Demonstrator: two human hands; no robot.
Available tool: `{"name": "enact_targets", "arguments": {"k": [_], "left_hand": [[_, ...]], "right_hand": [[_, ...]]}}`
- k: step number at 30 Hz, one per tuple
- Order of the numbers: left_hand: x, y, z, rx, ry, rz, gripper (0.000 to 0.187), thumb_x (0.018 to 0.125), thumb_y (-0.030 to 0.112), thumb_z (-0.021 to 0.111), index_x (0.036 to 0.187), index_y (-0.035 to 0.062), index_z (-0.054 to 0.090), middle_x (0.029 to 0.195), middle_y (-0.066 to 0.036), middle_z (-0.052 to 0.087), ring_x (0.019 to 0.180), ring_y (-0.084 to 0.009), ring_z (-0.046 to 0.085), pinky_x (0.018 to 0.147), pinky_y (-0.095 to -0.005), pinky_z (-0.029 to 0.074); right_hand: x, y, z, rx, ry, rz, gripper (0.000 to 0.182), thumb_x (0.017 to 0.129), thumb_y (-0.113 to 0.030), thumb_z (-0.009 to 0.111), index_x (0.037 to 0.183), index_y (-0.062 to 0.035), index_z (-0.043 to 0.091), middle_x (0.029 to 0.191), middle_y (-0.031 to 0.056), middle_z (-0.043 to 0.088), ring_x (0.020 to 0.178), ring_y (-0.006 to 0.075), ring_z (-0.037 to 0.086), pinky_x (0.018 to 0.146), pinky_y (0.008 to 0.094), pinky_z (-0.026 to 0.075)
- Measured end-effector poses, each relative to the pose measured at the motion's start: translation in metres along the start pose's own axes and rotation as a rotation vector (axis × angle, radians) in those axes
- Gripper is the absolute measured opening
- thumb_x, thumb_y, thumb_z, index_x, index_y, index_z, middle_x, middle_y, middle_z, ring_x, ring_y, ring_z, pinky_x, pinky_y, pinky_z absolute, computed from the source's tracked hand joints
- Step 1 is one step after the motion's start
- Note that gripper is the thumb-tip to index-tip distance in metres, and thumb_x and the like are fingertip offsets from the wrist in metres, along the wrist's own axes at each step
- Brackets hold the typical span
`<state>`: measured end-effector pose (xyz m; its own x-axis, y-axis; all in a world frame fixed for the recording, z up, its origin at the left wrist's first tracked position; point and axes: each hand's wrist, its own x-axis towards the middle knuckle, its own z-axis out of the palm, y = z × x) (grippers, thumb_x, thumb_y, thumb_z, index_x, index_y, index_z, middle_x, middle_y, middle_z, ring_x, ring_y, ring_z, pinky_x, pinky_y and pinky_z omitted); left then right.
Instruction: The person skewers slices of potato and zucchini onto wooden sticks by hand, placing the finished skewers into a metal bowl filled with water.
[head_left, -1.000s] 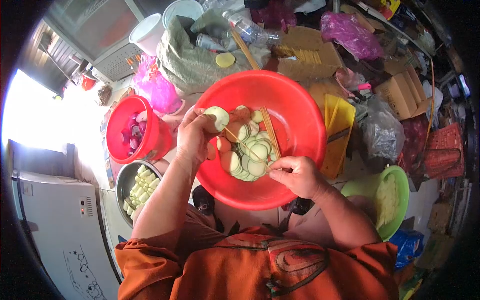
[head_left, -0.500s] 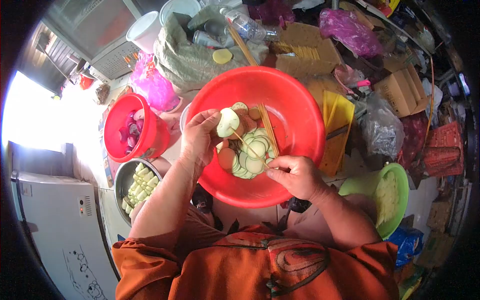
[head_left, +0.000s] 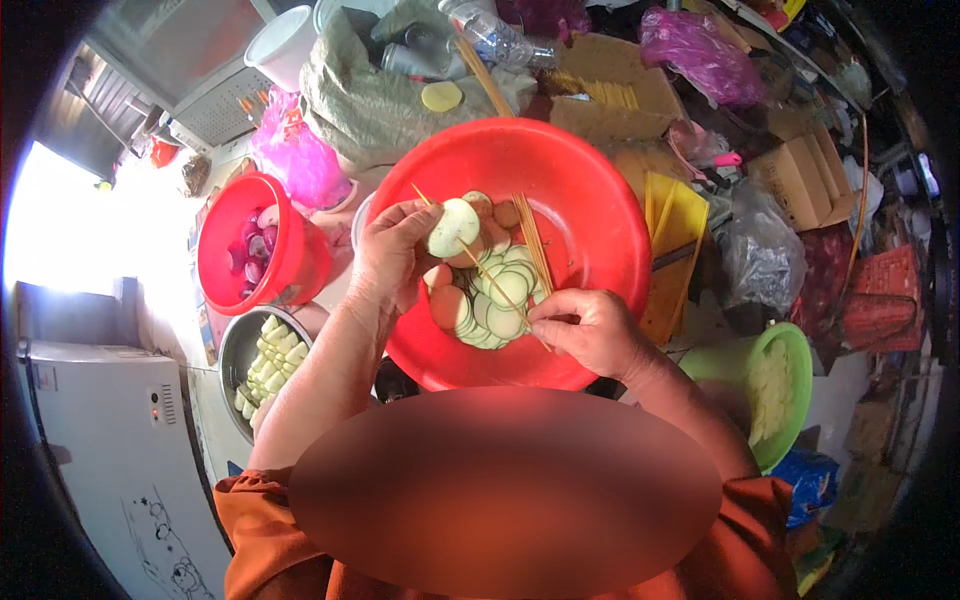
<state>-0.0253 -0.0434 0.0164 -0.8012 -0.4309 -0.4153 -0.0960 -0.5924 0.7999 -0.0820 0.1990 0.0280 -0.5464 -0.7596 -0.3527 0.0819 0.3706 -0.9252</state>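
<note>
My left hand [head_left: 390,258] pinches a round pale-green zucchini slice [head_left: 455,226] above the left side of a red basin [head_left: 598,245]. A thin wooden skewer [head_left: 490,280] runs through the slice, its tip sticking out past my left fingers. The skewer's other end is gripped by my right hand [head_left: 592,332], fingers closed, over the basin's lower right. Below lie overlapping zucchini slices [head_left: 508,287] and some pinkish-orange round slices [head_left: 450,308]. A bundle of loose skewers [head_left: 532,240] leans beside the pile.
To the left stand a red bucket [head_left: 312,270] of purple onion pieces and a metal bowl [head_left: 228,372] of pale cut chunks. A green bucket [head_left: 720,375] sits at the right. Beyond the basin are a sack [head_left: 345,110], a cardboard box [head_left: 600,120] with skewers and plastic bags.
The skewer's tip now sticks out beyond the zucchini slice, past my left fingers. Both hands stay over the basin, and the view has shifted slightly.
</note>
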Motion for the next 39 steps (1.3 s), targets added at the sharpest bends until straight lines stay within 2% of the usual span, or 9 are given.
{"name": "enact_targets", "arguments": {"k": [6,8,15,21,27,34,36,37,39], "left_hand": [[-0.005,0.0,0.012,-0.05,-0.053,0.026,0.014,0.089,0.013,0.058,0.099,0.0032,0.057,0.093,-0.008,0.064,0.083,-0.0208,0.064,0.075,-0.0364,0.053],[-0.006,0.004,0.014,-0.034,-0.033,0.026,0.016,0.088,0.011,0.058,0.098,-0.0018,0.055,0.094,-0.013,0.063,0.084,-0.0223,0.064,0.074,-0.0325,0.055],[0.003,0.001,0.012,-0.054,0.0,0.063,0.016,0.088,0.011,0.059,0.098,-0.0015,0.056,0.092,-0.012,0.063,0.084,-0.0215,0.064,0.075,-0.0325,0.054],[0.005,0.003,0.013,-0.028,0.002,0.058,0.014,0.087,0.011,0.06,0.095,-0.0006,0.056,0.09,-0.01,0.063,0.081,-0.0198,0.063,0.071,-0.0311,0.054],[-0.011,-0.029,0.029,0.035,-0.111,-0.158,0.015,0.088,0.015,0.061,0.097,0.0039,0.058,0.092,-0.008,0.064,0.082,-0.0201,0.064,0.069,-0.0342,0.055],[0.004,-0.016,0.017,0.212,-0.27,-0.268,0.022,0.089,0.023,0.06,0.099,0.0037,0.059,0.084,-0.005,0.061,0.069,-0.0154,0.06,0.059,-0.0279,0.049],[0.026,-0.02,-0.002,0.498,0.035,0.036,0.024,0.09,0.023,0.056,0.101,0.0015,0.059,0.085,-0.007,0.064,0.073,-0.0179,0.062,0.065,-0.0313,0.05],[0.037,-0.025,-0.013,0.498,0.035,0.037,0.024,0.09,0.023,0.056,0.101,0.0015,0.059,0.085,-0.007,0.064,0.073,-0.0179,0.062,0.065,-0.0313,0.05],[0.051,-0.03,-0.027,1.226,0.094,0.32,0.025,0.082,0.017,0.06,0.104,0.0054,0.06,0.09,-0.013,0.066,0.082,-0.0255,0.065,0.07,-0.0353,0.052]], "right_hand": [[0.006,0.007,0.001,0.094,-0.012,-0.01,0.015,0.082,-0.013,0.064,0.087,0.0017,0.064,0.072,0.0026,0.063,0.065,0.0079,0.056,0.059,0.0237,0.047],[0.007,0.007,-0.002,0.084,-0.022,0.017,0.014,0.082,-0.01,0.064,0.089,0.0022,0.063,0.071,0.0022,0.061,0.063,0.0084,0.055,0.058,0.0238,0.046],[0.009,0.01,-0.001,-0.002,0.029,-0.075,0.016,0.082,-0.012,0.066,0.091,0.0009,0.063,0.071,0.0024,0.062,0.06,0.0076,0.054,0.055,0.0234,0.045],[0.009,0.006,-0.005,0.048,0.002,0.036,0.018,0.082,-0.012,0.066,0.094,0.0008,0.063,0.072,0.0031,0.062,0.058,0.0075,0.054,0.054,0.0231,0.046],[0.014,0.002,-0.007,0.14,0.101,0.055,0.02,0.081,-0.011,0.066,0.098,-0.0002,0.062,0.075,0.0045,0.063,0.06,0.0084,0.056,0.052,0.0234,0.047],[0.015,0.002,-0.013,0.174,0.047,0.064,0.021,0.082,-0.011,0.065,0.1,-0.0016,0.062,0.079,0.004,0.063,0.06,0.0069,0.055,0.051,0.0225,0.046],[0.014,0.004,-0.014,0.232,0.053,0.091,0.017,0.082,-0.012,0.064,0.097,-0.0019,0.062,0.077,0.002,0.062,0.058,0.0063,0.053,0.05,0.0212,0.044],[0.013,0.004,-0.015,0.231,0.053,0.091,0.017,0.082,-0.012,0.064,0.097,-0.0019,0.062,0.077,0.002,0.062,0.058,0.0063,0.053,0.05,0.0212,0.044],[0.012,0.002,-0.015,0.193,0.046,0.091,0.017,0.083,-0.014,0.063,0.095,-0.0023,0.062,0.075,0.001,0.06,0.056,0.0061,0.052,0.049,0.0204,0.043]]}}
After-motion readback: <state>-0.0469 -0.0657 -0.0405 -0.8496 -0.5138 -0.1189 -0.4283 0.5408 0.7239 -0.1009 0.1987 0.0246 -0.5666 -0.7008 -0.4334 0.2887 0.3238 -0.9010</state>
